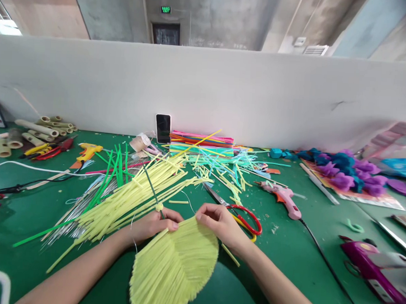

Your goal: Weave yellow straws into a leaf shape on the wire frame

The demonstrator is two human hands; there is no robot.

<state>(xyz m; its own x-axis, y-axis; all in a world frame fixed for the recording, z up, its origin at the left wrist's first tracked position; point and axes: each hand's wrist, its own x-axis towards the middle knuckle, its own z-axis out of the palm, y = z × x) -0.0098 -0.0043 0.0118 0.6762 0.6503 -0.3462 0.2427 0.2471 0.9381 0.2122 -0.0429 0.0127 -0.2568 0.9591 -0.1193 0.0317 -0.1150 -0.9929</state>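
Observation:
A large yellow-green leaf made of pipe cleaners [174, 268] hangs over the table's near edge. My left hand [156, 224] grips its upper left end, together with a dark green stem [150, 183] that slants up and away. A small yellow knot [159, 207] sits on the stem by my fingers. With thumb and fingers pinched, my right hand [216, 220] holds the leaf's upper right edge. A thin wire [133, 232] loops past my left wrist. Red-handled scissors [247, 218] lie just beyond my right hand.
Yellow pipe cleaners [136, 191] are heaped at centre-left. Yellow [89, 151] and pink glue guns [282, 197] lie either side, the pink one's cord running toward me. Purple and teal flowers [351, 171] sit at right, near a magenta device [377, 270]. A phone [163, 128] leans on the white partition [206, 88].

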